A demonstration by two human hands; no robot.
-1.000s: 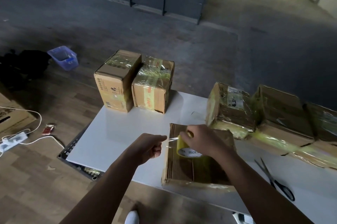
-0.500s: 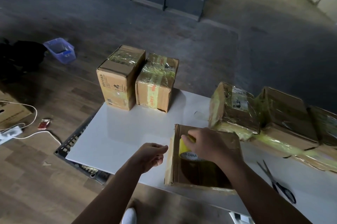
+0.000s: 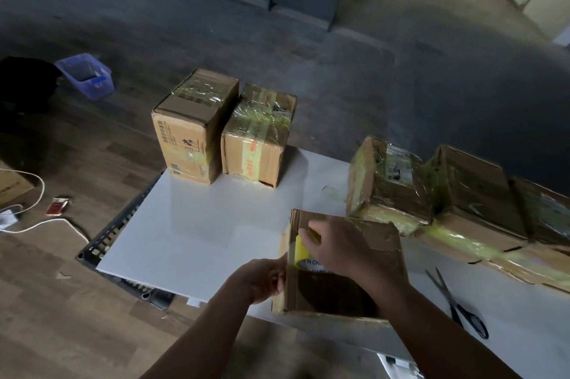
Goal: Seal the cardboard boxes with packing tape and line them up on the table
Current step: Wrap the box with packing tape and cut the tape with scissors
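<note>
Cardboard boxes fill the far side of the white table [image 3: 216,224]: a ragged row of three taped boxes [image 3: 475,190] on the right, touching one another, and well apart from them a tall box [image 3: 191,132] and a taped box [image 3: 256,147] side by side at the far left corner. The open job is the flat box [image 3: 327,295] at the front edge, right under the hands. Right hand [image 3: 342,246] is clamped over the yellow tape roll [image 3: 300,250], holding it down on the box top near the left edge. Left hand [image 3: 262,280] has its fingers curled in tight, pinching the tape strip [image 3: 290,258] against the box's left side. Scissors [image 3: 456,304] lie closed on the table to the right, near but untouched. The danger, as I read it: the strip is short and thin, so a loose pinch could let it fold on itself or spring back to the roll. A crooked pull would lay the tape off the seam, and hard pressure so near the front edge might nudge the box off the table. Writing now: the roll's core shows "E IN CHI", likely part of "MADE IN CHINA". A label on the nearest right-hand box carries a handwritten "69". The tall box has printed characters too small to read.
</note>
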